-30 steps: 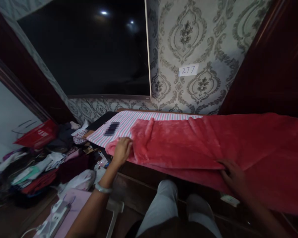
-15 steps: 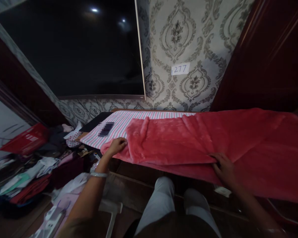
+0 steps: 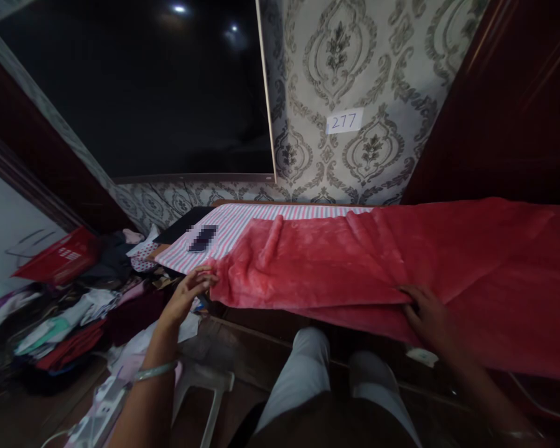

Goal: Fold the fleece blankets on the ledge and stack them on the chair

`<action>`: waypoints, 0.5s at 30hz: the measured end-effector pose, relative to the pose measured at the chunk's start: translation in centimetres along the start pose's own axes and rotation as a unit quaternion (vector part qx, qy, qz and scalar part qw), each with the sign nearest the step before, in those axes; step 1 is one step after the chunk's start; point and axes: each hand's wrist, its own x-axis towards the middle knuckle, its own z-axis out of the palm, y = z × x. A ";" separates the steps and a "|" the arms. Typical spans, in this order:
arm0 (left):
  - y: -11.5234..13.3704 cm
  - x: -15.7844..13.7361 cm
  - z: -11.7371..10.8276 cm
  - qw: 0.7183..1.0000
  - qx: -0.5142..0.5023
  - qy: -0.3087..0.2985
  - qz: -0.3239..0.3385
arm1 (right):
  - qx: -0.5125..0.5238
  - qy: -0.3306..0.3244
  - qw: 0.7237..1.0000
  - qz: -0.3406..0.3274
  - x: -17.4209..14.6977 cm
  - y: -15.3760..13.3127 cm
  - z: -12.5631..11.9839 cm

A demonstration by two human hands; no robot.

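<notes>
A red plush blanket [image 3: 326,267] lies partly folded along a table over a striped cloth [image 3: 233,224] in pink, white and grey. At the blanket's near left corner is my left hand [image 3: 191,292], its bent fingers and thumb closed on the edge. Farther right, my right hand [image 3: 424,311] pinches the front edge of the upper layer, and a lower layer hangs below it. A dark phone-like object [image 3: 202,239], blurred out in part, rests on the striped cloth just beyond my left hand.
A large dark television [image 3: 144,93] hangs on the patterned wall above the table. Piled clothes [image 3: 74,336] and a red basket [image 3: 58,255] lie at the left. A white plastic stool [image 3: 205,379] and a power strip [image 3: 102,410] are below my left arm.
My left hand has moved left and slightly down, drawing the blanket's left corner along with it, and that end looks bunched differently. My right hand keeps its hold on the front edge.
</notes>
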 end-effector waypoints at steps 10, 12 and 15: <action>-5.1 -2.1 2.1 0.968 0.230 0.066 0.077 | 0.007 -0.001 1.000 0.014 0.0 -0.1 0.1; -5.5 -2.5 2.1 0.962 0.247 0.069 0.096 | 0.007 0.000 1.000 0.019 0.2 -0.6 0.1; -5.3 -2.2 1.5 0.952 0.266 0.067 0.138 | 0.015 -0.001 1.000 0.023 0.6 -1.7 -0.2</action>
